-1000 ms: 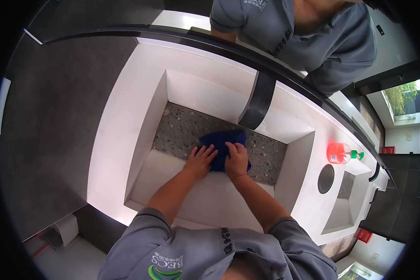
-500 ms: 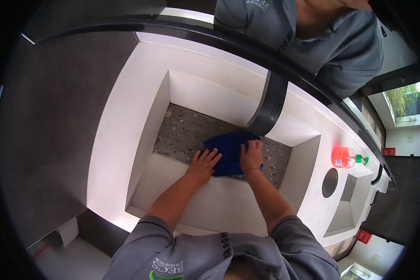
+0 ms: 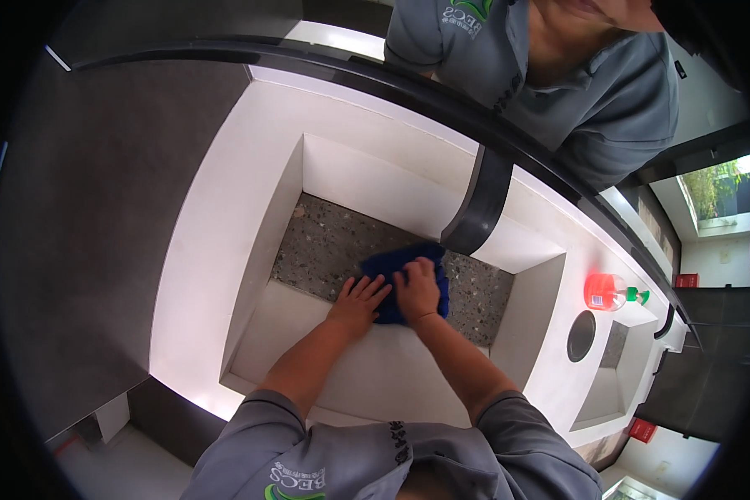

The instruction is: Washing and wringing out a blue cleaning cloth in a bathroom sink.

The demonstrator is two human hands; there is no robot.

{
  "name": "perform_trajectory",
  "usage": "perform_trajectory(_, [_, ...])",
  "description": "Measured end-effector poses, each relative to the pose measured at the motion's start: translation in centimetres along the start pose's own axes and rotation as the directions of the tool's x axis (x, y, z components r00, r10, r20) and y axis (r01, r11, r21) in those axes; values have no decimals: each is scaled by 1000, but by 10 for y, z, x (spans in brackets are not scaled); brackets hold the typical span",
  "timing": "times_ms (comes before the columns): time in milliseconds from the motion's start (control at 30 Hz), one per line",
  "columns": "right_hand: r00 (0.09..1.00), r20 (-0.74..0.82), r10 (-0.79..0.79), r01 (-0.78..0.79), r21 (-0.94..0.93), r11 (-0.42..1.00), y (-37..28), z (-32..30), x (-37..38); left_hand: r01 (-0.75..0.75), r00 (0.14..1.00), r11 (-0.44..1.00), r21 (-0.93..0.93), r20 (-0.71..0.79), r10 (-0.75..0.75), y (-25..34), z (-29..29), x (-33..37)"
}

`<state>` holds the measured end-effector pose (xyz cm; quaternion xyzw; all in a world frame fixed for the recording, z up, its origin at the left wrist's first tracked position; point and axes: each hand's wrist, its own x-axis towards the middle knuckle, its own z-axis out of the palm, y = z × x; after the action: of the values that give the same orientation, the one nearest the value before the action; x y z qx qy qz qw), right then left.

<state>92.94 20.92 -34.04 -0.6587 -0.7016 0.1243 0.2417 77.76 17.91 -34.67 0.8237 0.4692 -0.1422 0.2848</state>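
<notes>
A blue cloth (image 3: 389, 263) lies bunched on the speckled grey bottom (image 3: 321, 246) of a white rectangular sink (image 3: 375, 179). My right hand (image 3: 418, 293) presses down on the cloth with its fingers curled into it. Beside it, my left hand (image 3: 358, 306) rests with its fingers spread, the fingertips at the cloth's left edge. Part of the cloth is hidden under my hands. Just beyond the cloth, a dark, wide faucet (image 3: 479, 204) comes down from the back wall of the sink.
On the counter (image 3: 550, 354) to the right lies a clear bottle of red liquid with a green pump (image 3: 606, 292), near a round dark counter fitting (image 3: 582, 336). A second sink (image 3: 602, 392) is farther right. A mirror (image 3: 333, 79) runs along the back.
My right hand has moved left, closer to my left hand, drawing the cloth into a smaller bunch. My left hand has hardly shifted. The view has tilted slightly.
</notes>
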Motion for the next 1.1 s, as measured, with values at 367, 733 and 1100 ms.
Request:
perform_trajectory(367, [899,-29,438,-429,-268,863,83,-36,25,-68,986,991,-116,-160,49,-7,10,-2])
perform_trajectory(733, [966,159,203,-150,-294,944,17,4,54,-77,988,989,-126,-144,59,-7,14,-1])
perform_trajectory(1100, [895,335,-294,258,147,955,-30,8,0,-59,977,996,65,210,44,-8,-6,8])
